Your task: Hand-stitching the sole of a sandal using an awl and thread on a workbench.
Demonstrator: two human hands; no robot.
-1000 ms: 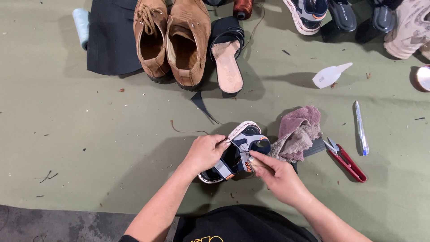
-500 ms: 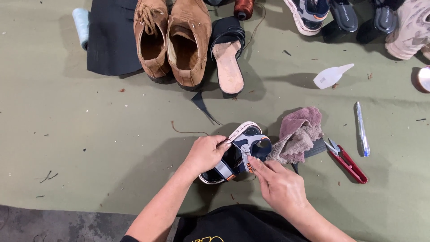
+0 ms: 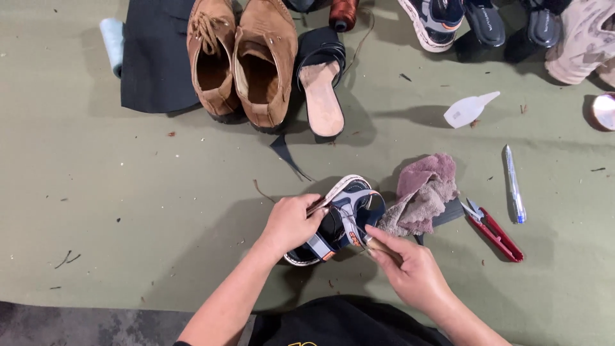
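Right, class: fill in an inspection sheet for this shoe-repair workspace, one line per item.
Surface: olive-green mat, scattered scraps and thread bits.
Job's things: small navy sandal, white sole edge, held on its side.
Clutter: pinkish cloth, red snips, pen, white glue bottle, tan suede shoes, black sandal, dark fabric.
Grippers: left hand grips the sandal; right hand pinches a thin tool at its strap.
Cables: nothing seen.
Surroundings: more shoes along the top edge.

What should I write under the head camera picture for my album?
Left hand steadies a small sandal; right hand works at its strap.
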